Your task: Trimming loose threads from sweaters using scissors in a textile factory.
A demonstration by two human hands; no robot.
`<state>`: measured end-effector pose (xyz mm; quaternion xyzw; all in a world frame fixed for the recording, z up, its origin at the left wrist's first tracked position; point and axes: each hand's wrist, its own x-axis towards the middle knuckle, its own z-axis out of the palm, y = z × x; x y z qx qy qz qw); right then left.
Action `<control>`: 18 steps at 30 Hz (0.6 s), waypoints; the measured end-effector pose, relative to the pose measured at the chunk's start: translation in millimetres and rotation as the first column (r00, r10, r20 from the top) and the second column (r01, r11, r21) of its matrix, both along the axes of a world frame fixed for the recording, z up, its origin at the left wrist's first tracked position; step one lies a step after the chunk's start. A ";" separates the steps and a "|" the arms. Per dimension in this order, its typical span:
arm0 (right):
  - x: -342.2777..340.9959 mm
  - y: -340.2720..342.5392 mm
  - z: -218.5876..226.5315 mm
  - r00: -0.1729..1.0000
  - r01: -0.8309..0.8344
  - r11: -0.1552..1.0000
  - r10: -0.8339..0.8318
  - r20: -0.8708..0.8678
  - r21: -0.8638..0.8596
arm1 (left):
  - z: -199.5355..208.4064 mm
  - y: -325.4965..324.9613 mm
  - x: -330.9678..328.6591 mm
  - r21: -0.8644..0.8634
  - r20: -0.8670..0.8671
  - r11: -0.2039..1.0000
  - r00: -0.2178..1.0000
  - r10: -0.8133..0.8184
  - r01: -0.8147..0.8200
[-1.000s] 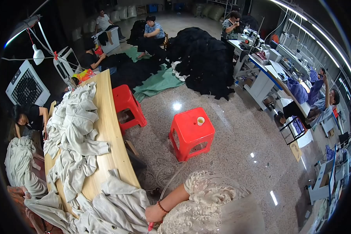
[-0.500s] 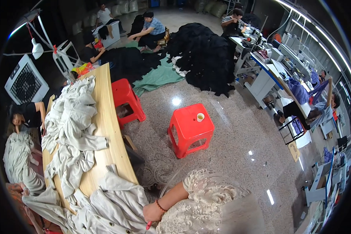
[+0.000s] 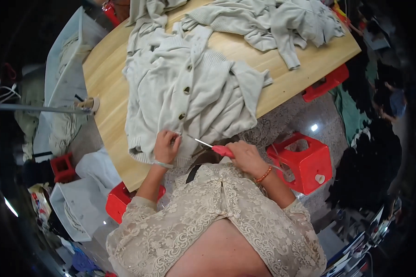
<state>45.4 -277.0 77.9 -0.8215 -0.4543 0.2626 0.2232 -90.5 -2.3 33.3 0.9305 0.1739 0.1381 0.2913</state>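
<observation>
A light grey knitted cardigan [image 3: 164, 87] with dark buttons lies spread on the wooden table [image 3: 110, 81], its lower hem towards me. My left hand [image 3: 166, 147] is closed at the cardigan's lower front edge, pinching the knit between thumb and fingers. Just to the right, my right hand [image 3: 246, 157] grips a tool with a red handle [image 3: 223, 151] and a thin metal shaft. The shaft points left, its tip close to the button band near my left fingers. Whether the tip touches the knit I cannot tell.
More grey knitwear [image 3: 259, 30] is heaped at the table's far side. A red stool [image 3: 305, 161] with a small cup [image 3: 320, 178] on it stands to the right. Pale bins [image 3: 62, 76] with garments stand on the left. Dark cloth [image 3: 367, 164] is piled at far right.
The view has swung from the room down to the table before me. My left hand now shows on the cardigan. My right hand still holds the red-handled tool.
</observation>
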 end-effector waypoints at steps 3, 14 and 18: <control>9.4 1.9 3.0 0.997 0.063 0.998 -0.064 0.041 0.027 | 15.4 -8.5 25.3 -0.013 0.125 0.996 0.988 0.087 -0.086; 40.4 22.4 25.4 0.997 -0.063 0.994 0.067 0.035 -0.092 | -9.4 13.5 65.2 -0.042 0.087 0.996 0.994 -0.072 0.076; 56.0 16.5 26.3 0.997 0.057 0.996 -0.054 0.049 -0.063 | -13.7 16.4 65.2 -0.106 0.094 0.994 0.995 -0.029 0.039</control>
